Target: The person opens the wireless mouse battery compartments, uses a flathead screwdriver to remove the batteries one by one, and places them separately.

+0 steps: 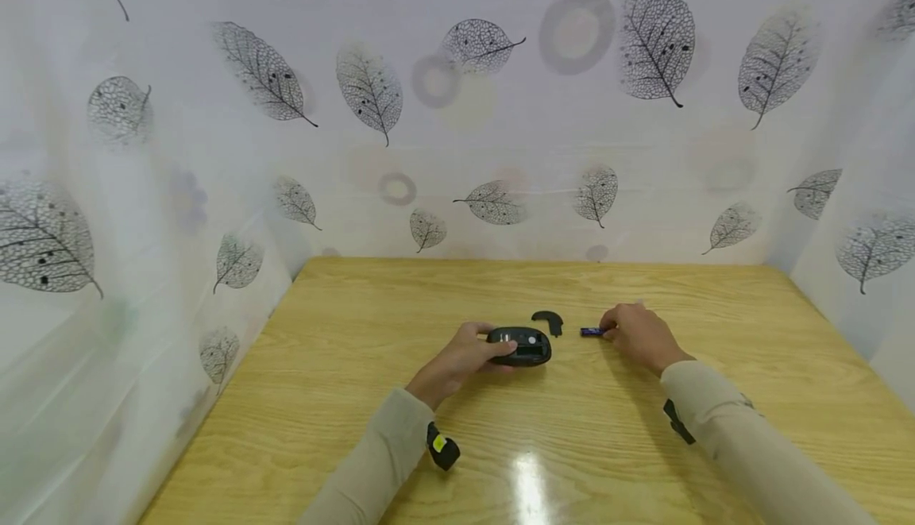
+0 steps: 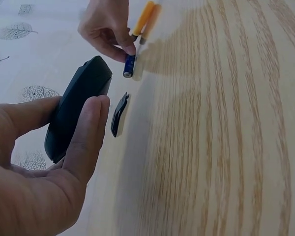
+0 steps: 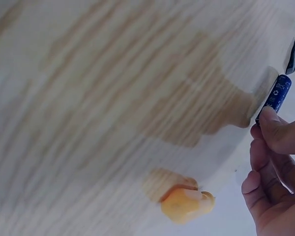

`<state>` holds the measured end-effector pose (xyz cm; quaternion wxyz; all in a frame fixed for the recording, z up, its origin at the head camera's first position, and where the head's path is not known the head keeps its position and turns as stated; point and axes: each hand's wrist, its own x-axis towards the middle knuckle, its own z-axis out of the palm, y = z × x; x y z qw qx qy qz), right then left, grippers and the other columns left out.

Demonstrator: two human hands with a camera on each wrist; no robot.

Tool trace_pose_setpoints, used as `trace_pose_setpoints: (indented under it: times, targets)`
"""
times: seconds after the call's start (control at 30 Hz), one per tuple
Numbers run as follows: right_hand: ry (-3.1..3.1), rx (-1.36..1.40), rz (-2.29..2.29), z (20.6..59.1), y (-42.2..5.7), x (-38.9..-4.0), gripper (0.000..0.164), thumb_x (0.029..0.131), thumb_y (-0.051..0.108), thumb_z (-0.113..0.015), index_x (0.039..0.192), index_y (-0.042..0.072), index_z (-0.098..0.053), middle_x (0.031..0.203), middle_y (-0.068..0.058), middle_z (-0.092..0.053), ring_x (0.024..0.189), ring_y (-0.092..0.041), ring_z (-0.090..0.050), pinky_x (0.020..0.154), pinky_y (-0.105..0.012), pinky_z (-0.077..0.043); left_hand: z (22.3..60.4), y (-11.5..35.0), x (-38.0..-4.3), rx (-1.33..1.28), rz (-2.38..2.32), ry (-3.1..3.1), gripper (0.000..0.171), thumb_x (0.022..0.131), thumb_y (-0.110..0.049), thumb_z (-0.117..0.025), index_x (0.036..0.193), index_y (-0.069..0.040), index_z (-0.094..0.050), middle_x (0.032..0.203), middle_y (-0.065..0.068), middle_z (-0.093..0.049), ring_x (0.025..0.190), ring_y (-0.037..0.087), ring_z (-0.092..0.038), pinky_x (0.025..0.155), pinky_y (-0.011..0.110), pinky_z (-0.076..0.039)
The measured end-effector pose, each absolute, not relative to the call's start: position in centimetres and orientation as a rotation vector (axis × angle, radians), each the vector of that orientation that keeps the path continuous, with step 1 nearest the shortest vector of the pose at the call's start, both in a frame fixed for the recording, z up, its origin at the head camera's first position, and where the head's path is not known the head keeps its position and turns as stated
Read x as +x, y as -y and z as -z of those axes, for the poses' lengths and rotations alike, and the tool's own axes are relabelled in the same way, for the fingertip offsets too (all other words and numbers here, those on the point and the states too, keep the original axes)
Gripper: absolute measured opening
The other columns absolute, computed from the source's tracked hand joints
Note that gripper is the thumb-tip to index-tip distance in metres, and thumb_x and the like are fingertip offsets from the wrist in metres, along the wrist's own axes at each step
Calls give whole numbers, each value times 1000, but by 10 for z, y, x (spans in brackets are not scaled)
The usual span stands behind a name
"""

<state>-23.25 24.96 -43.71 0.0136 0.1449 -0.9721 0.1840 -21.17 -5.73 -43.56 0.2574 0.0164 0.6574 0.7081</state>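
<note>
My left hand grips a black computer mouse, held above the table with its underside turned up. An uncovered battery slot shows in that underside, and the thumb lies across its left end. Off to the right, my right hand pinches one end of a dark blue battery between thumb and fingers. The battery is low over the wood; whether it touches cannot be told. Between the hands lies the mouse's curved black battery cover, flat on the table. In the left wrist view the mouse stands edge-on.
An orange-handled tool lies on the table beyond the right hand, its handle end showing in the right wrist view. The wooden table meets a white leaf-print curtain at the back and sides.
</note>
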Motion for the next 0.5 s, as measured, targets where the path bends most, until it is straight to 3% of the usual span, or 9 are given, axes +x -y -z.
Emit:
trace_pose_setpoints:
  times: [0.17,0.5]
  targets:
    - [3053,439,-598,438,-250,-231,11,90,-2,-71,99,-1,-77,102,-18,-73,95,-39,-69,80,-58,-57,438,57,-210,36,-1907,-1807,54,96,-5,-70,141,10,-44,126,26,-56,98,32,-72,85,37,-62]
    - [3085,418,-583,439,-250,-235,11,90,-1,-71,100,-1,-76,100,-16,-73,92,-35,-69,78,-55,-58,445,55,-208,-22,-1846,-1875,57,95,-4,-72,143,9,-44,125,27,-56,95,31,-72,80,33,-63]
